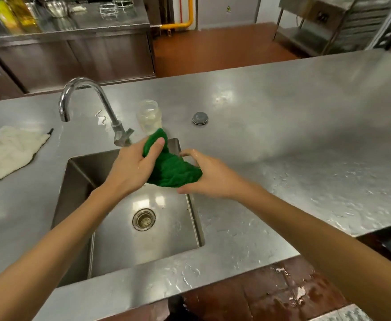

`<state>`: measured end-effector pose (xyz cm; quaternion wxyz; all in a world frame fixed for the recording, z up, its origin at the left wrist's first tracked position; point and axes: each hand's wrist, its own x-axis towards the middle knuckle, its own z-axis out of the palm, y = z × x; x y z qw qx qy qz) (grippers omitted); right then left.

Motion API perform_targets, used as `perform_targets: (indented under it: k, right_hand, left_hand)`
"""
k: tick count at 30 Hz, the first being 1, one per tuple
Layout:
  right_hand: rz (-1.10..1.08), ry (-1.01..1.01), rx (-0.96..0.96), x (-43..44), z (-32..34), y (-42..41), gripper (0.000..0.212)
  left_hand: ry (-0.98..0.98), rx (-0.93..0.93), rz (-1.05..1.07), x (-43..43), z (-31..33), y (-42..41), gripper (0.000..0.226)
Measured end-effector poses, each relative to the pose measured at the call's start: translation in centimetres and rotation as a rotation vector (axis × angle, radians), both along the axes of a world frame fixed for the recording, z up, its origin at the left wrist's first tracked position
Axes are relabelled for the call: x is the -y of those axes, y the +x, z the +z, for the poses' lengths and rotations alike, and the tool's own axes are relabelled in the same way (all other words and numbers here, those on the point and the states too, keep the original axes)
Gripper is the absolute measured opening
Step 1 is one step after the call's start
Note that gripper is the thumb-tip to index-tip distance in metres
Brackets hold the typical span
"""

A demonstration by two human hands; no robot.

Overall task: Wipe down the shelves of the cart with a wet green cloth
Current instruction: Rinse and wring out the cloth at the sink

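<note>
The dark green cloth, bunched into a thick crumpled wad, is gripped by the left hand and right hand above the sink.

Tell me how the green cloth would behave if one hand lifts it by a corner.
The green cloth is probably floppy: it bunches and folds between the left hand and right hand. It likely feels heavy for its size and may drip: water drops lie on the counter.

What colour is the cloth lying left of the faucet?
White, off-white cloth; head view.
</note>
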<state>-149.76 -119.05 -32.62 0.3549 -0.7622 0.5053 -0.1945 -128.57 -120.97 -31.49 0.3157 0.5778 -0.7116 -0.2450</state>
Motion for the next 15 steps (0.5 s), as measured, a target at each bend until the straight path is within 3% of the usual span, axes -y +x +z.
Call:
perform_targets:
  k: [5, 10, 15]
  right_hand:
    - [-0.093, -0.023, 0.015, -4.6, 0.3, -8.1, 0.104]
    - [-0.197, 0.035, -0.003, -9.9, 0.2, -15.9, 0.111]
    - [-0.263, 0.128, 0.324, -15.9, -0.2, -23.8, 0.096]
  left_hand:
    - [0.147, -0.179, -0.196, -3.3, 2.5, -8.5, 0.046]
    - [0.298, -0.235, -0.479, -6.9, 4.9, -18.1, 0.035]
    - [0.266, -0.177, -0.664, -9.9, 6.2, -27.0, 0.041]
